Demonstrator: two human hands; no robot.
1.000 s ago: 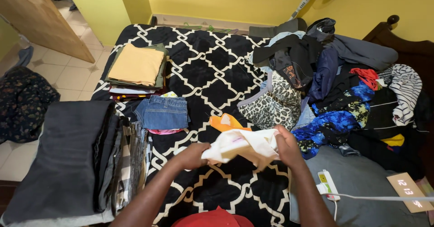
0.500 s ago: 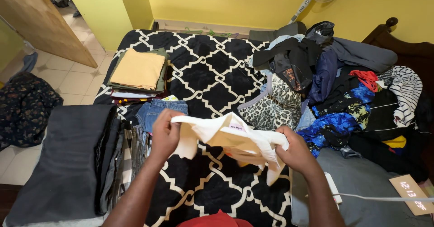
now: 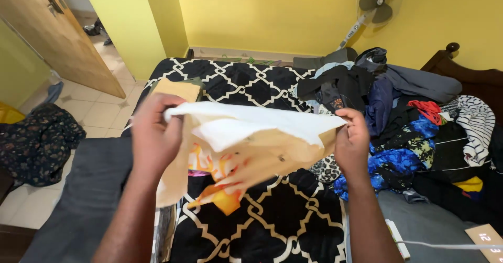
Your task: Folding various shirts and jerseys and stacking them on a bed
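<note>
I hold a cream and white garment (image 3: 246, 142) with an orange and yellow print stretched out in front of me, raised above the bed. My left hand (image 3: 155, 134) grips its left edge and my right hand (image 3: 352, 140) grips its right edge. The cloth hangs loosely between them and hides part of the black and white patterned bedspread (image 3: 272, 221). Behind the left corner shows a folded tan garment (image 3: 177, 88).
A heap of mixed clothes (image 3: 408, 116) covers the right side of the bed. Folded dark grey cloth (image 3: 78, 189) lies at the left. A dark floral garment (image 3: 34, 142) lies on the tiled floor by an open wooden door (image 3: 57, 37). A fan (image 3: 377, 1) stands at the yellow wall.
Both hands have risen and spread apart, opening the bunched garment into a wide sheet. The view has tilted upward, showing more wall, the fan and the door.
</note>
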